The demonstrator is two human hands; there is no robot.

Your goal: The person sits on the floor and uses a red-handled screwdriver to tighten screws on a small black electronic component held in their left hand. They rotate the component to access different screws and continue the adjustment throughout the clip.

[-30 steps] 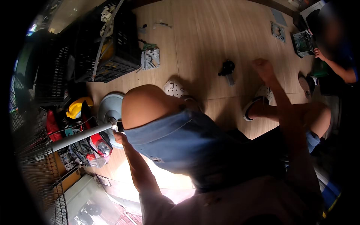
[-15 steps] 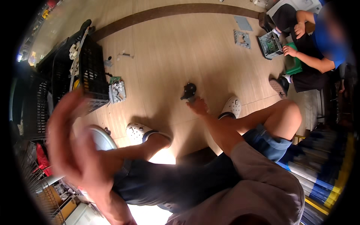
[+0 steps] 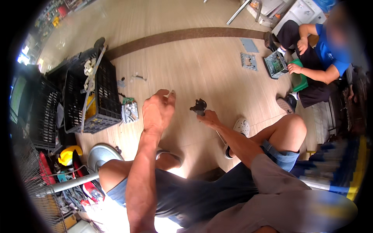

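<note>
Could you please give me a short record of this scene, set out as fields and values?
Setting: light wooden floor, person seated
Left hand: raised, fingers pinched together; any item in them too small to tell
Right hand: holding a small dark metal part
Left side: black plastic crate, round grey metal disc
Far right: another person in a blue shirt, seated

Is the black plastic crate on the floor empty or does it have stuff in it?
Not empty: the black crate holds a yellow item, whitish parts, and a long grey bar leaning across it.

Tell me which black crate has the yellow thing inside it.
The nearer black crate, beside the circuit board on the floor; the crate farther left shows nothing yellow inside.
</note>
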